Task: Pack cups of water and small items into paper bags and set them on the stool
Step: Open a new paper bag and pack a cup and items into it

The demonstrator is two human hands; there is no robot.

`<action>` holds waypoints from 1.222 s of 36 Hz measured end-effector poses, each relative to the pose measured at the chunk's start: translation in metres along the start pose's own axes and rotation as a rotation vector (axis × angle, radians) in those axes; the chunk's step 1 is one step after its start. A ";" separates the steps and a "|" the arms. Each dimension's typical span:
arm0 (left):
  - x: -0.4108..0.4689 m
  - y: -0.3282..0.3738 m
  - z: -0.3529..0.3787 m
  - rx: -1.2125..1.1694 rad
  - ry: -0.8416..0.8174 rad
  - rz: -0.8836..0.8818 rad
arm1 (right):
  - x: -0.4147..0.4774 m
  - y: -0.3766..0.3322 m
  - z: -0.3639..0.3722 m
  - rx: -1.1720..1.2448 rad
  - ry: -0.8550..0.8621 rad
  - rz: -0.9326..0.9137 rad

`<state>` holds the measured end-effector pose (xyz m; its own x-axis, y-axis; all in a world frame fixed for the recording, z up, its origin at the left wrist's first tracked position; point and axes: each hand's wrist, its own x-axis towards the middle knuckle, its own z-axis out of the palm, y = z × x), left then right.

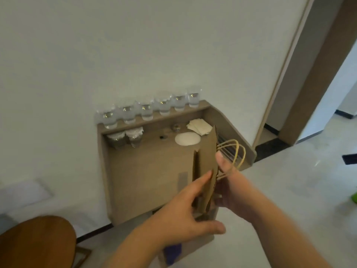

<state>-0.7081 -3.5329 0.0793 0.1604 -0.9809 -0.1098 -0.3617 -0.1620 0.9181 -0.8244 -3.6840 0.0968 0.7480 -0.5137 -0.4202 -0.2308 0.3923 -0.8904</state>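
White wall (135, 55) backs a low beige desk (146, 171), with a doorway (328, 93) to the right and pale tiled floor (289, 190) below.

Desk: a raised shelf (154, 118) along the back edge carries six clear cups of water (146, 113), upright in a row against the wall. Under the shelf at the left stand two covered cups (125, 139), side by side. Toward the back right of the desk top lie a round white disc (187, 138) and, just behind it, a fanned stack of pale paper squares (199, 127). Small dark items between these are too blurred to identify.

Task item: one brown paper bag (205, 161) is held in the air in front of the desk, folded flat and seen edge-on, with its twisted handles (238, 151) looping out to the right.

Left hand (185, 215): grip spread, fingers straight and laid against the bag's left face, thumb splayed away below it.

Right hand (229, 182): grip pinching the bag, thumb upright on the right face near the handles, fingers curled round the lower edge.

Stool (38, 242): brown wooden seat at lower left, well apart from the bag, nothing visible on the part in view.
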 end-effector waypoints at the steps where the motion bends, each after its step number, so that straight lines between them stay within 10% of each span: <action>1: -0.001 0.003 -0.004 -0.035 -0.007 0.000 | -0.004 -0.006 0.001 -0.025 -0.011 -0.030; 9: -0.007 0.034 -0.014 -0.501 0.139 -0.013 | -0.011 -0.032 -0.019 -0.386 -0.228 -0.293; 16: 0.015 0.063 -0.005 -0.370 0.413 0.011 | 0.003 -0.037 -0.020 -0.569 -0.308 -0.441; 32: 0.045 0.089 0.030 -0.591 0.585 -0.120 | 0.032 -0.029 -0.067 -0.472 -0.346 -0.573; 39: 0.069 0.098 0.047 -0.093 0.599 -0.217 | 0.040 -0.042 -0.087 -0.493 -0.553 -0.445; 44: 0.078 0.096 0.063 0.155 0.709 -0.278 | 0.057 -0.045 -0.107 -0.518 -0.393 -0.397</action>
<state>-0.7877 -3.6320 0.1351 0.7945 -0.6071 -0.0099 -0.3384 -0.4563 0.8230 -0.8376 -3.8123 0.0941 0.9800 -0.1941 -0.0441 -0.0879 -0.2236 -0.9707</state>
